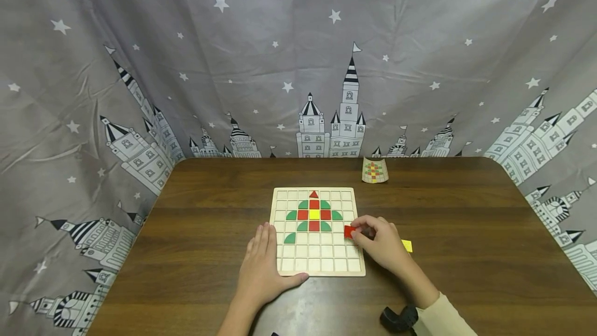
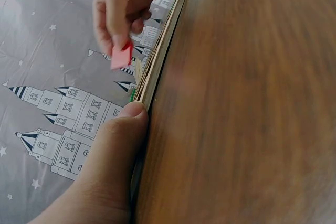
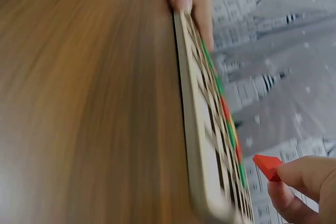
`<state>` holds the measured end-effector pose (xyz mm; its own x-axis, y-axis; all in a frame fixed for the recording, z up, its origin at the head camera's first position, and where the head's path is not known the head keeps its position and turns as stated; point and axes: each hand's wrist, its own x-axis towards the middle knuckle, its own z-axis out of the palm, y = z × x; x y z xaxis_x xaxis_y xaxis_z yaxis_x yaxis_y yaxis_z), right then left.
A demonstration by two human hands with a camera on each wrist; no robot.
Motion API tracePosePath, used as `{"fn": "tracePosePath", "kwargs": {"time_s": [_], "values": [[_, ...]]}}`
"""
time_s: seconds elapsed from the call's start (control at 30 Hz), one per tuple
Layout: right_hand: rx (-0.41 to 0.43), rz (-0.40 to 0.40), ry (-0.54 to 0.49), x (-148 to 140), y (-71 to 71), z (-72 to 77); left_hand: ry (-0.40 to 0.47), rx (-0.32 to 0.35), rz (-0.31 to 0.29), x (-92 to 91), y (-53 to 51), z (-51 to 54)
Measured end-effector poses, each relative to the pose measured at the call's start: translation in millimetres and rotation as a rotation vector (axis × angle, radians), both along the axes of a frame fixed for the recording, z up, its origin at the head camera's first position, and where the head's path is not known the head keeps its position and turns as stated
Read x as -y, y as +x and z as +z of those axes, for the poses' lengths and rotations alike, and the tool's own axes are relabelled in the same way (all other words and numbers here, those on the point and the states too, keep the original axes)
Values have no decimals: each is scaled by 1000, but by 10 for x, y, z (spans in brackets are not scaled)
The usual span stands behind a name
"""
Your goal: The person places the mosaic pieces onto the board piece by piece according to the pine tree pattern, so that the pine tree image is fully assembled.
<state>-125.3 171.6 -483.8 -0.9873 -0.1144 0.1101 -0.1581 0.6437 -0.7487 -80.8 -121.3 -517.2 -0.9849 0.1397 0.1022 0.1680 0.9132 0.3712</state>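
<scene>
A square wooden grid board (image 1: 313, 264) lies on the table, with red, green and yellow pieces set in its upper cells. My left hand (image 1: 262, 268) rests along the board's left side, fingers straight, thumb at the front edge. Between thumb and fingers my right hand (image 1: 382, 242) pinches a red square tile (image 1: 349, 232) over the board's right side. In the right wrist view, the red tile (image 3: 268, 167) is held apart from the board's surface. The lowest piece on the board is a green quarter-circle (image 1: 290, 238) at the left.
A small pattern card (image 1: 375, 170) with a similar coloured figure stands at the table's back edge. A yellow piece (image 1: 407, 246) lies right of the board, partly behind the right hand. A black strap device (image 1: 398, 319) is at the right wrist. A grey castle-print curtain (image 1: 261, 25) hangs behind.
</scene>
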Motion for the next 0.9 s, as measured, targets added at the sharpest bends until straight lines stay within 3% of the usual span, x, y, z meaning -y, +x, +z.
{"fn": "tracePosePath", "kwargs": {"time_s": [0.43, 0.6, 0.9], "values": [[-23, 133, -8, 780, -26, -16, -13, -14, -8, -2, 6, 5], [-50, 181, 51, 921, -35, -70, -25, -21, -9, 4, 0, -12], [-99, 162, 99, 1006, -23, -110, -11, -6, -6, -4, 11, 21]]}}
